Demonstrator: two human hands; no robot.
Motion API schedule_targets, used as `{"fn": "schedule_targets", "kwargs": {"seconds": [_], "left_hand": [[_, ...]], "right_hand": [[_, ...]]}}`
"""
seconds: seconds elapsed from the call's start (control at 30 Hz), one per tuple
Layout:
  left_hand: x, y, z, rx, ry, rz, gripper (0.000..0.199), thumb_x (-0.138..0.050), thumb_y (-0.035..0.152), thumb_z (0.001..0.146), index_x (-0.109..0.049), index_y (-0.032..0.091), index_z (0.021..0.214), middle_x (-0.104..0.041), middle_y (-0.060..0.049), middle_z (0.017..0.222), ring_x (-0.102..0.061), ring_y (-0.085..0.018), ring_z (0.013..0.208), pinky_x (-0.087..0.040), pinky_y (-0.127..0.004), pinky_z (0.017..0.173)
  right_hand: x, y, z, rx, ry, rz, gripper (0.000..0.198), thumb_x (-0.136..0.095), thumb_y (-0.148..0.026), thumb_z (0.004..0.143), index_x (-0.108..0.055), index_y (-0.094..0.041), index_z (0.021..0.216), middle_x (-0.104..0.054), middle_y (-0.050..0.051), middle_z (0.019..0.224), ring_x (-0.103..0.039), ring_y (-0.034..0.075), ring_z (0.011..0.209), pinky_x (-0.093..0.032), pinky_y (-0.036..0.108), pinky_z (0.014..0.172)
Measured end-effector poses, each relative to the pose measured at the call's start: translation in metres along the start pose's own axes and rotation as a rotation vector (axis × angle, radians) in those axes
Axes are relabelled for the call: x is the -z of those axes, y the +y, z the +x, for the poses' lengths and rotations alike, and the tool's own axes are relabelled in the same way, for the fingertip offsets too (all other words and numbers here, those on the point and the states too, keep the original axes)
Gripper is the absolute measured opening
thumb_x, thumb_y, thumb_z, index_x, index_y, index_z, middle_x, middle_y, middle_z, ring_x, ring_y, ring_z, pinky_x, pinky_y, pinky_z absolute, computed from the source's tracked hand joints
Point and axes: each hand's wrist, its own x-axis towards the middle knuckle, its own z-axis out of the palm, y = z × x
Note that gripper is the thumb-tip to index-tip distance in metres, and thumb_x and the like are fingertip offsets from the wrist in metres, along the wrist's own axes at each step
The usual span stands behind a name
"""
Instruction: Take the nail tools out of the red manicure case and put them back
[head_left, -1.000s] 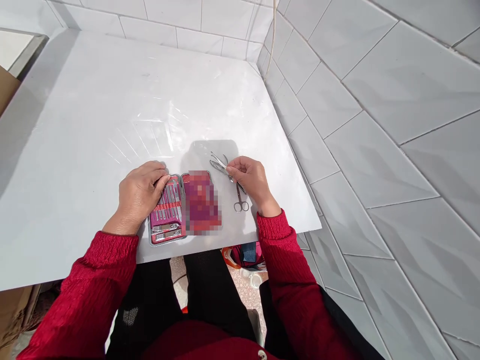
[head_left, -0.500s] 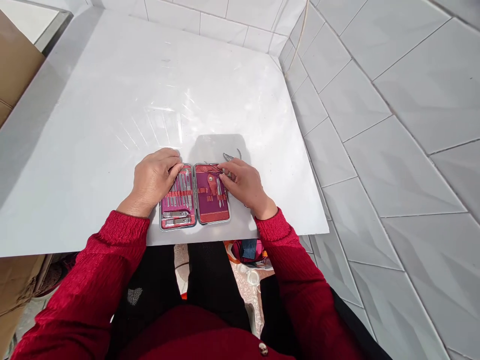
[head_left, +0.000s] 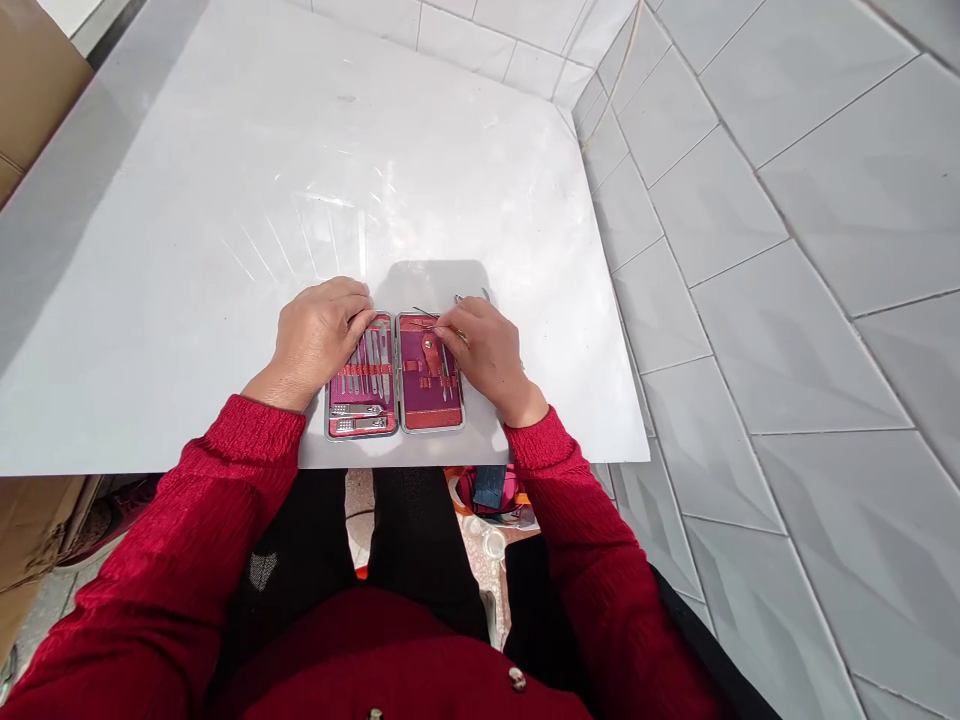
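An open manicure case (head_left: pixel 431 419) with a maroon lining lies on the white table near its front edge. Its left half carries several slim metal tools under a red strap, with two nail clippers (head_left: pixel 358 424) below them. My left hand (head_left: pixel 321 325) grips the top left edge of the case with thumb and curled fingers. Over the top of the right half, my right hand (head_left: pixel 486 350) pinches a slim pointed metal tool (head_left: pixel 424 315), its exact kind unclear. Below it are a red snap tab (head_left: pixel 431 355) and thin tools in loops. Metal nippers (head_left: pixel 485 295) lie behind my right hand, partly hidden.
The white table (head_left: pixel 225 150) meets a grey tiled wall (head_left: pixel 825 330) on the right. A cardboard box (head_left: pixel 37 80) stands at the far left. Below the table edge are a bag (head_left: pixel 489 490) and a small clear round object (head_left: pixel 493 544).
The view has shifted slightly. My right hand has turned a little and its fingers have closed in more around the slim tool. My left hand stays on the case.
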Motion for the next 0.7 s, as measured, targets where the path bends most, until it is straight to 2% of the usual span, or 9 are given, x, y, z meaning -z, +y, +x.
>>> {"fn": "schedule_targets", "kwargs": {"seconds": [0.13,0.27,0.33,0.47,0.7], "left_hand": [[0.0,0.0,0.0,0.009,-0.006,-0.004,0.031,-0.053,0.036,0.103,-0.079,0.024,0.094,-0.077,-0.006,0.11,-0.072,-0.027,0.106,-0.057,-0.044,0.09],[0.0,0.002,0.0,0.013,-0.008,0.005,0.032,-0.051,0.037,0.104,-0.079,0.026,0.095,-0.077,-0.005,0.109,-0.072,-0.027,0.107,-0.058,-0.045,0.09],[0.0,0.002,0.0,0.012,0.001,0.002,0.031,-0.051,0.038,0.103,-0.079,0.028,0.096,-0.078,-0.004,0.109,-0.072,-0.027,0.108,-0.058,-0.045,0.09],[0.0,0.001,0.0,0.014,0.005,-0.001,0.032,-0.049,0.042,0.104,-0.077,0.028,0.095,-0.078,-0.003,0.111,-0.072,-0.027,0.11,-0.058,-0.043,0.09],[0.001,0.0,0.0,0.015,-0.004,0.003,0.031,-0.051,0.042,0.104,-0.077,0.029,0.096,-0.077,-0.002,0.115,-0.071,-0.027,0.113,-0.058,-0.043,0.094]], "right_hand": [[0.009,0.006,0.0,-0.106,0.049,0.314,0.021,-0.052,-0.034,0.104,-0.059,-0.024,0.087,-0.061,0.001,0.086,-0.053,0.017,0.08,-0.043,0.033,0.076],[0.016,0.011,0.001,-0.2,-0.094,0.508,0.025,-0.058,-0.038,0.1,-0.057,-0.023,0.079,-0.058,-0.001,0.077,-0.05,0.015,0.072,-0.042,0.032,0.071],[0.019,0.014,0.002,-0.229,-0.143,0.532,0.027,-0.061,-0.038,0.097,-0.057,-0.023,0.075,-0.056,-0.001,0.074,-0.047,0.015,0.07,-0.041,0.031,0.069],[0.02,0.017,0.001,-0.247,-0.158,0.53,0.028,-0.062,-0.034,0.095,-0.057,-0.022,0.071,-0.053,-0.002,0.07,-0.045,0.014,0.069,-0.04,0.032,0.069],[0.018,0.018,-0.002,-0.255,-0.231,0.454,0.033,-0.062,-0.034,0.097,-0.056,-0.023,0.067,-0.054,-0.002,0.068,-0.048,0.014,0.067,-0.045,0.036,0.073]]}}
